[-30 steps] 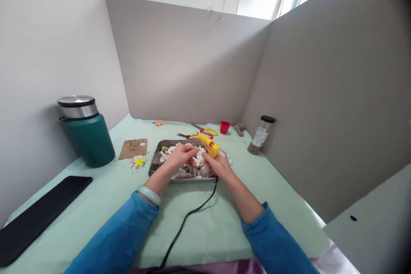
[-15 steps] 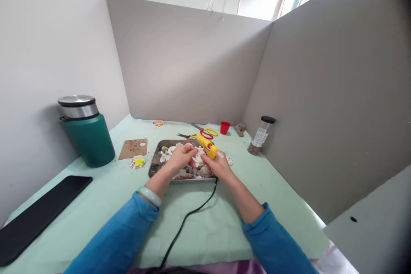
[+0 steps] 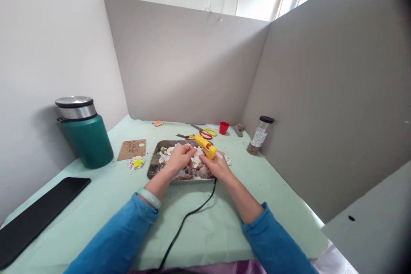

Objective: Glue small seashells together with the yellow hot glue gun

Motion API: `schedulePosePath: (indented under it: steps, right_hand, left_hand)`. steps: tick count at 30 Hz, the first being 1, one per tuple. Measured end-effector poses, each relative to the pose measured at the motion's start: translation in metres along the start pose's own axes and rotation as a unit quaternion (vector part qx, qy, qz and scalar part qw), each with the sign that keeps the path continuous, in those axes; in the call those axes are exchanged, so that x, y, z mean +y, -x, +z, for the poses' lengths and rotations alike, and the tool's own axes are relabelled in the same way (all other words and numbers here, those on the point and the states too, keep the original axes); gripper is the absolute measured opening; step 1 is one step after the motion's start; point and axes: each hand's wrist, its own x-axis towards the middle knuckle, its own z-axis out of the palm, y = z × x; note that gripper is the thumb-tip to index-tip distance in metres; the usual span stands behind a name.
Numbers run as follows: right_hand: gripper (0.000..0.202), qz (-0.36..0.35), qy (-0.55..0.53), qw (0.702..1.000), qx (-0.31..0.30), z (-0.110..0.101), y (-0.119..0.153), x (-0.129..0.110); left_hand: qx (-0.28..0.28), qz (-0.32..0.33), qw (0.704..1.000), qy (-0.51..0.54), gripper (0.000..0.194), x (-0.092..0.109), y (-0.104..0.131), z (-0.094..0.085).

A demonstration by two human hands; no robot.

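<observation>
Both of my hands are over a metal tray (image 3: 153, 171) filled with seashells (image 3: 197, 172) and small stones. My right hand (image 3: 218, 165) is wrapped round a yellow hot glue gun (image 3: 205, 145), whose body slants up and to the left. A black cord (image 3: 189, 214) runs from below that hand down to the table's front edge. On the left side, my left hand (image 3: 182, 157) has its fingers pinched together close to the glue gun. What lies between those fingertips is too small to make out.
Left of the tray lie a brown card (image 3: 131, 149) and a round piece with a yellow star (image 3: 137, 163). Scissors (image 3: 205, 132), a red cup (image 3: 224, 127) and a jar (image 3: 260, 135) stand behind and right. A green flask (image 3: 86, 137) and black pad (image 3: 45, 218) are far left.
The whole view has shifted slightly. My hands keep nearly the same pose over the tray, with the glue gun still in my right hand.
</observation>
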Motion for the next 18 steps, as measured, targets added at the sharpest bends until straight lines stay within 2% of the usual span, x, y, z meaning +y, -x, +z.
schedulePosePath:
  steps: [13,18]
  right_hand:
    - [0.028,0.005,-0.012,1.0,-0.004,-0.0001,0.001,0.0]
    - [0.031,-0.007,-0.021,1.0,0.013,0.0005,-0.0003,0.0035]
  left_hand:
    - [0.001,0.003,1.0,0.014,0.024,-0.0043,-0.0014,0.0007]
    - [-0.026,-0.005,0.998,0.062,0.029,-0.0019,-0.001,-0.0006]
